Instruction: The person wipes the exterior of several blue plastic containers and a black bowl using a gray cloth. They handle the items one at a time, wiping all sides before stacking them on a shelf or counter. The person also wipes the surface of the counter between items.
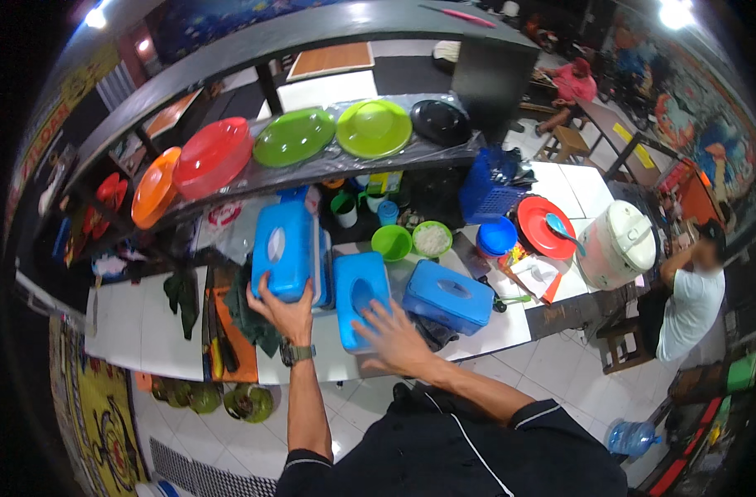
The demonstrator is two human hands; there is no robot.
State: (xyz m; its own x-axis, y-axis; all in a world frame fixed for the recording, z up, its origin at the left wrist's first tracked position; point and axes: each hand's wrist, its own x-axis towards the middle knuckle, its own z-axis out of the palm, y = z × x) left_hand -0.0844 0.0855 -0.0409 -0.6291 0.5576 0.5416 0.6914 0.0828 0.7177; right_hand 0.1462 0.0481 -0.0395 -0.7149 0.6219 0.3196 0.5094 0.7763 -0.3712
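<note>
My left hand (pixel 284 310), with a watch on its wrist, rests its spread fingers on the near end of a blue plastic tissue box (pixel 283 248); whether it grips the box is unclear. That box stands beside or on other blue containers, partly hidden behind it. My right hand (pixel 393 338) is blurred, fingers spread, over a second blue tissue box (pixel 360 279) with an oval opening. To the right lies a third blue box (pixel 449 297), set at an angle on a dark cloth. Behind them are a green bowl (pixel 391 243) and a green bowl of white rice (pixel 432 239).
A shelf (pixel 272 171) with coloured plates runs across behind the counter. Knives (pixel 219 341) lie on an orange board at left, by a dark green cloth (pixel 253 317). At right stand a blue basket (pixel 489 189), a red plate (pixel 542 223) and a white drinks cooler (pixel 617 245). A person (pixel 691 292) sits beyond.
</note>
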